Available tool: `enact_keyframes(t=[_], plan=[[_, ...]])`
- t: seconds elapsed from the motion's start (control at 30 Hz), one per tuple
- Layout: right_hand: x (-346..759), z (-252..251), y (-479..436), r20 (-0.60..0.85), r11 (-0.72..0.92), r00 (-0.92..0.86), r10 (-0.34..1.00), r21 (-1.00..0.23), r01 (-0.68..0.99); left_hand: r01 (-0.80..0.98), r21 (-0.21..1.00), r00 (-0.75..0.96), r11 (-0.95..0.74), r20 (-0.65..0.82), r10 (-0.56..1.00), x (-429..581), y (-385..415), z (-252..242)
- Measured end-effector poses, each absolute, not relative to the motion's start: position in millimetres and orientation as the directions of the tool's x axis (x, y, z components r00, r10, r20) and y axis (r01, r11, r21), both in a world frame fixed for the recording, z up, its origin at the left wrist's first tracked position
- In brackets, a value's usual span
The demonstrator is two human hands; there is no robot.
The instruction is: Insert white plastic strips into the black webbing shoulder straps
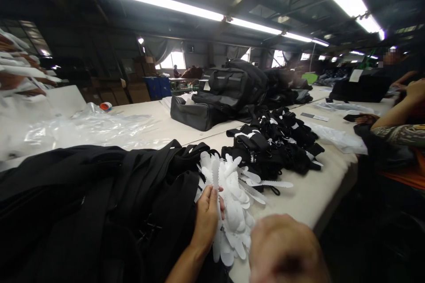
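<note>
My left hand pinches a white notched plastic strip, which stands upright between thumb and fingers. Under and around it spreads a heap of similar white strips, some with wavy edges and rounded ends. My right hand is close to the camera at the lower right, smeared by motion, and its fingers cannot be made out. To the left of the heap lies a pile of black fabric bags or straps. Just beyond the strips are bundled black straps with white bands around them.
Black bags stand farther back on the pale-covered table. Clear plastic bags and a tape roll lie at the left. Across the table at the right, another person's arm reaches in near a plastic bag.
</note>
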State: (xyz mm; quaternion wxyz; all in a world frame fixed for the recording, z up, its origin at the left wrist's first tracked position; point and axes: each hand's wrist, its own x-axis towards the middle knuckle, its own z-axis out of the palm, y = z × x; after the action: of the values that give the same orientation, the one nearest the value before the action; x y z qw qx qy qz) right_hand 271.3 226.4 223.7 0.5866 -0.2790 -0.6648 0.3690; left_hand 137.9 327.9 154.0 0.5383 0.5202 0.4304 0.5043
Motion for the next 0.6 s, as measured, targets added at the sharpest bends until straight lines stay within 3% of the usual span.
enact_keyframes(t=[0.07, 0.13, 0.23, 0.37, 0.6], plan=[[274.2, 215.8, 269.0, 0.482, 0.481, 0.001, 0.876, -0.873, -0.08, -0.1, 0.993, 0.116, -0.056, 0.068, 0.991, 137.5, 327.5, 154.1], [274.3, 200.8, 305.5, 0.302, 0.313, 0.112, 0.947, -0.945, -0.098, -0.09, 0.994, 0.123, -0.067, 0.078, 0.989, 137.5, 328.0, 151.9], [269.3, 174.4, 335.8, 0.151, 0.152, 0.025, 0.988, -0.982, -0.111, -0.081, 0.995, 0.162, -0.066, 0.078, 0.984, 138.7, 329.8, 146.1], [262.4, 154.0, 343.6, 0.186, 0.171, -0.086, 0.979, -0.972, -0.161, -0.033, 0.999, 0.184, -0.017, 0.023, 0.983, 140.5, 330.9, 142.4], [265.2, 143.6, 341.8, 0.104, 0.119, 0.062, 0.993, -0.94, -0.318, 0.273, 0.937, 0.253, -0.22, 0.151, 0.955, 138.4, 330.3, 141.7]])
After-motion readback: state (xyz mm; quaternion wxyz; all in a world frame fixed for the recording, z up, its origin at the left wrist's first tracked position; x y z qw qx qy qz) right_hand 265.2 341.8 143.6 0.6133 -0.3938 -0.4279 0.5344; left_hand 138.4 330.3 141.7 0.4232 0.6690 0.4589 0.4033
